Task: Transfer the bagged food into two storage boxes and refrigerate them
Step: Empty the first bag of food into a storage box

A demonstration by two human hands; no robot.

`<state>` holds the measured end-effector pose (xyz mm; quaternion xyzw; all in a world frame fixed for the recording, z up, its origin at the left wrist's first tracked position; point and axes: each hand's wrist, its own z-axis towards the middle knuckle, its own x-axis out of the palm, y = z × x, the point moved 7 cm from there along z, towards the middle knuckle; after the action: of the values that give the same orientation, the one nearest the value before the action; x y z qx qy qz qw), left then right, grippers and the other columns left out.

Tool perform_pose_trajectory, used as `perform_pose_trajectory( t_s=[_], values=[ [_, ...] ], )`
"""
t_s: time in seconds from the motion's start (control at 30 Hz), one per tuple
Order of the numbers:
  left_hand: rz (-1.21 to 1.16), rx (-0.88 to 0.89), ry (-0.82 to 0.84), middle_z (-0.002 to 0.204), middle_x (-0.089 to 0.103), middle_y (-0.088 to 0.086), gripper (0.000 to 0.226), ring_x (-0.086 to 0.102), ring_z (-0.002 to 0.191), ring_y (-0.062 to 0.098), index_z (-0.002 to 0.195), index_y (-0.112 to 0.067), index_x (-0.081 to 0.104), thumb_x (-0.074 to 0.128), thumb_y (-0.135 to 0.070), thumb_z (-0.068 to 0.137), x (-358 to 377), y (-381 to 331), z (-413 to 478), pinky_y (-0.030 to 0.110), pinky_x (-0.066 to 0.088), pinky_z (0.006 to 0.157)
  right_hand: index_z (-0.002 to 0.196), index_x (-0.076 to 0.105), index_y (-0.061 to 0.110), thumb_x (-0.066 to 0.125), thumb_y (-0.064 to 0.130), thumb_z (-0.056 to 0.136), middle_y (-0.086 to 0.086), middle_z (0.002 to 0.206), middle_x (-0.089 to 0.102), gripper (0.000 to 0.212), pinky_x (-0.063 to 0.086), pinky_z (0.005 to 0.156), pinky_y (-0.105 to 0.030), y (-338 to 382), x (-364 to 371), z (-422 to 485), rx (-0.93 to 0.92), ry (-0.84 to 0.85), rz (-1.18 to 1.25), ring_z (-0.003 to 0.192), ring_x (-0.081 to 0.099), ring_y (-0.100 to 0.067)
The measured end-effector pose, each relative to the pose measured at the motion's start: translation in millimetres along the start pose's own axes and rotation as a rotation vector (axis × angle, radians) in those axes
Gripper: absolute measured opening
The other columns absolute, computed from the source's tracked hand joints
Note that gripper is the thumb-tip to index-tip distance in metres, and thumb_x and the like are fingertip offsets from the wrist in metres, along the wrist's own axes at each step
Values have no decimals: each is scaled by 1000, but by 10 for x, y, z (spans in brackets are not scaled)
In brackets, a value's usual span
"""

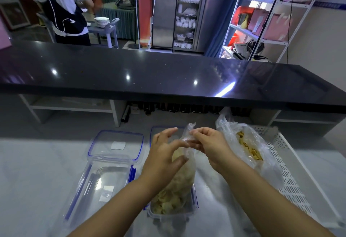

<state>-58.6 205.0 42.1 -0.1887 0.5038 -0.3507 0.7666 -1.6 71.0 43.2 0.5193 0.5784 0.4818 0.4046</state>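
Note:
A clear plastic bag of pale yellow food (184,169) stands in a clear storage box (192,202) with blue clips, near the middle of the counter. My left hand (164,152) rests against the bag's left side with fingers spread. My right hand (207,143) pinches the bag's twisted top. An empty second storage box (93,186) lies to the left, with its blue-rimmed lid (116,144) behind it. Another lid (154,133) shows behind my left hand. A second bag of yellow food strips (249,148) sits in a white tray on the right.
The white perforated tray (292,171) runs along the right side. A raised black counter (149,71) crosses in front. Beyond it stand a steel cabinet with dishes (187,15), metal shelving (262,21) and a person in an apron (63,8) at the far left.

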Motion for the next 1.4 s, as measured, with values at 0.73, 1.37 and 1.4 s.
perform_pose_trajectory(
  t_s=[0.73,1.37,1.4],
  values=[
    [-432,-233,70,85,67,-6,16,63,78,3,89,-30,62,64,-14,85,-185,215,299,20,54,71,96,69,21,59,19,91,0,93,72,11,54,68,-24,-448,159,-126,-41,80,-228,89,68,-16],
    [-566,-764,156,149,35,-1,47,31,136,15,141,-25,38,33,-8,98,232,1086,-417,22,26,99,140,40,18,56,22,90,0,147,32,52,16,111,-22,-1094,425,-381,-339,93,-999,136,22,-18],
    [-585,-774,153,148,36,-1,47,31,135,15,140,-27,39,34,-8,98,231,1103,-426,23,26,98,137,43,18,58,21,88,0,143,37,51,18,109,-21,-1106,435,-410,-354,107,-1031,133,27,-19]
  ],
)
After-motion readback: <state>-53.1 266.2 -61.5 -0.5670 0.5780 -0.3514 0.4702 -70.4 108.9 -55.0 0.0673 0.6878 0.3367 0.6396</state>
